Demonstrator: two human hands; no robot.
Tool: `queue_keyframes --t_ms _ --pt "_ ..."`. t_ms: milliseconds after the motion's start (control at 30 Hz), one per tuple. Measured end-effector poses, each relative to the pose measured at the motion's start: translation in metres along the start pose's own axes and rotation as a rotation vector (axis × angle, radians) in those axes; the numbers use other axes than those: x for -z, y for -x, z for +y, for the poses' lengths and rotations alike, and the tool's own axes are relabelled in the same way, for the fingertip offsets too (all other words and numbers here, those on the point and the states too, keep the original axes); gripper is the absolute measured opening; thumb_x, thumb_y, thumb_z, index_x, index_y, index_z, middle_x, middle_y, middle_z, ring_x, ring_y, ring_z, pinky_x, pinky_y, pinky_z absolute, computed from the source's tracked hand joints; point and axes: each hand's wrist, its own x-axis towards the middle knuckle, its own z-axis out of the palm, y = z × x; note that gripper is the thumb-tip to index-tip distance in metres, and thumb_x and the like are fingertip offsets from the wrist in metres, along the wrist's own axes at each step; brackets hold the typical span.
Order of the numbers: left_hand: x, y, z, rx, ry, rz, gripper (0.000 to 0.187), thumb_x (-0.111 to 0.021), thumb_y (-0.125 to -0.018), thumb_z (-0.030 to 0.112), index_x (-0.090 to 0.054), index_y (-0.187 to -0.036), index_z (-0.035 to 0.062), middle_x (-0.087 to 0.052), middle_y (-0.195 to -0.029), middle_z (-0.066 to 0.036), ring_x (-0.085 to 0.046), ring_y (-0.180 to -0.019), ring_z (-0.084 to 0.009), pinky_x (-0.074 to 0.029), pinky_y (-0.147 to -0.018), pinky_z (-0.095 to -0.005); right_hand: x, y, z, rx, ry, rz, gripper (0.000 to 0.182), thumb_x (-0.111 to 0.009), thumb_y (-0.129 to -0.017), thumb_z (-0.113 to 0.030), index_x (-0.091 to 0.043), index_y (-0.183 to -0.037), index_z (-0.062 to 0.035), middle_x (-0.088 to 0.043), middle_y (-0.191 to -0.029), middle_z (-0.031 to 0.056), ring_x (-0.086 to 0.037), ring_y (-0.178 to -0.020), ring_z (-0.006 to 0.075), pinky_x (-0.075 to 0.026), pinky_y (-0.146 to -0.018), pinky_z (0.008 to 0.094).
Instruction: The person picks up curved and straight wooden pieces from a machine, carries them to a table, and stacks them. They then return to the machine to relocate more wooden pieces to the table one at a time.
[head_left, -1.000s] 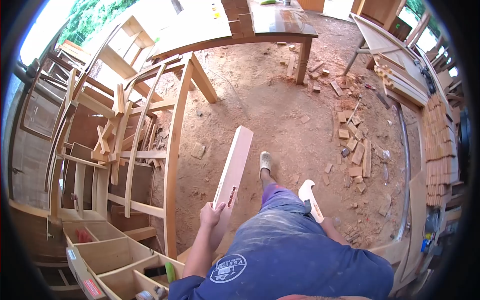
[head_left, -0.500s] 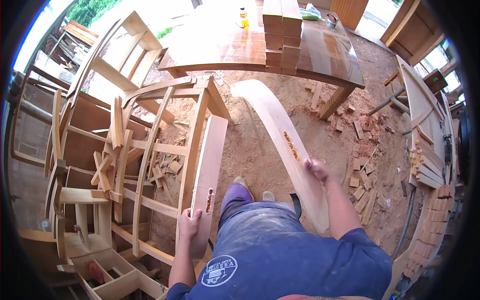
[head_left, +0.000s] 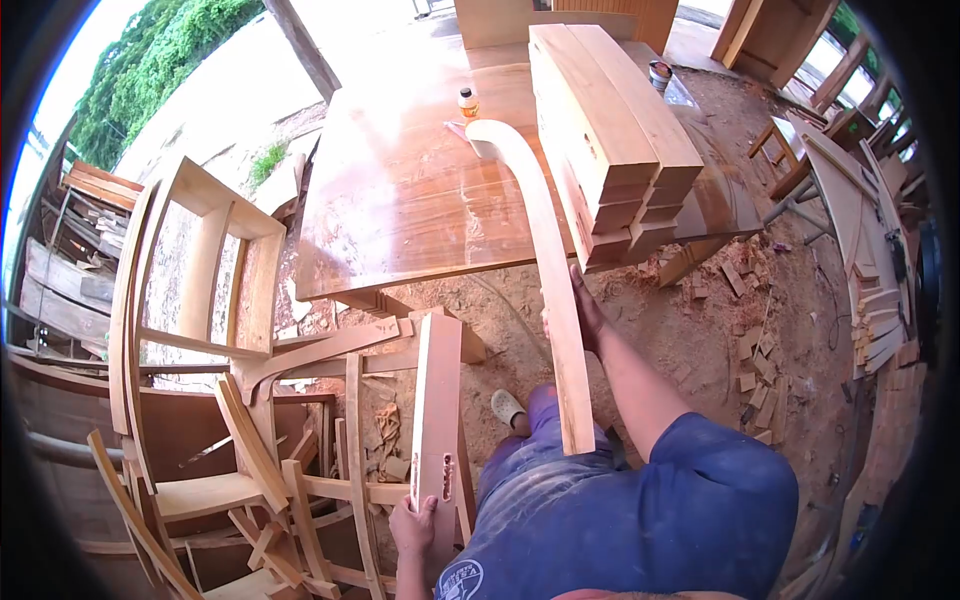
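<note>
My left hand (head_left: pixel 414 524) grips the lower part of a straight, pale wooden post (head_left: pixel 437 400), which stands nearly upright with a rough slot in its face. My right hand (head_left: pixel 588 312) is wrapped round the middle of a long curved wooden piece (head_left: pixel 545 235). This piece has its narrow edge toward me. Its curved top end overlaps the polished table (head_left: pixel 400 225) in view, beside a small bottle (head_left: pixel 467 102); whether it touches the table I cannot tell. The fingers of my right hand are partly hidden behind the wood.
Thick wooden blocks (head_left: pixel 620 150) are stacked on the table, with a can (head_left: pixel 660 74) behind them. Wooden chair frames (head_left: pixel 205 350) crowd the left. Offcuts (head_left: pixel 757 385) and shavings lie on the dirt floor at the right, near leaning boards (head_left: pixel 845 190).
The curved piece has turned from its broad face to its edge and moved up and left toward the table. My left hand and the post are lower in view. The view now takes in more of the table.
</note>
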Motion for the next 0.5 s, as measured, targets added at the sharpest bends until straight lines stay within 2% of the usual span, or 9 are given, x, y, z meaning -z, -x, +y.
queue_keyframes --t_ms 100,333,367,467,500 --pt "0.020 -0.035 0.010 0.002 -0.049 -0.012 0.065 -0.079 -0.081 0.057 -0.069 -0.103 -0.0034 -0.070 -0.094 -0.029 -0.068 -0.091 -0.0474 -0.052 -0.079 -0.0531 -0.024 -0.048 -0.008 -0.057 -0.226 0.066 0.095 -0.043 -0.075 -0.096 -0.053 -0.112 -0.0087 -0.057 -0.070 0.0127 -0.060 -0.055 0.0268 -0.054 -0.055 0.0424" --pt "0.041 -0.083 0.055 0.057 -0.103 -0.048 0.064 -0.078 -0.081 0.058 -0.067 -0.098 -0.0034 -0.068 -0.089 -0.027 -0.066 -0.087 -0.0473 -0.051 -0.077 -0.0527 -0.011 -0.162 -0.010 0.023 -0.343 0.128 0.096 -0.039 -0.075 -0.098 -0.052 -0.112 -0.0104 -0.057 -0.069 0.0134 -0.061 -0.057 0.0272 -0.055 -0.055 0.0410" --pt "0.044 -0.086 0.066 0.063 -0.068 -0.044 0.059 -0.079 -0.082 0.053 -0.067 -0.099 -0.0029 -0.068 -0.089 -0.026 -0.066 -0.086 -0.0462 -0.051 -0.077 -0.0513 -0.004 -0.175 -0.015 -0.001 -0.389 0.143 0.094 -0.036 -0.078 -0.097 -0.056 -0.111 -0.0105 -0.060 -0.070 0.0147 -0.062 -0.054 0.0290 -0.055 -0.055 0.0413" --pt "0.046 -0.100 0.082 0.116 0.011 -0.037 0.055 -0.080 -0.082 0.048 -0.067 -0.099 -0.0024 -0.068 -0.088 -0.026 -0.066 -0.085 -0.0449 -0.051 -0.075 -0.0499 0.010 -0.209 -0.045 0.017 -0.227 0.210 0.104 -0.034 -0.076 -0.098 -0.053 -0.126 -0.0084 -0.061 -0.072 0.0163 -0.065 -0.059 0.0295 -0.057 -0.057 0.0416" --pt "0.050 -0.106 0.091 0.115 -0.004 -0.048 0.053 -0.081 -0.082 0.047 -0.068 -0.098 -0.0021 -0.069 -0.085 -0.024 -0.067 -0.080 -0.0421 -0.052 -0.073 -0.0472 0.013 -0.210 -0.058 -0.032 -0.248 0.238 0.105 -0.042 -0.079 -0.093 -0.044 -0.142 -0.0083 -0.064 -0.088 0.0191 -0.069 -0.069 0.0294 -0.058 -0.059 0.0416"
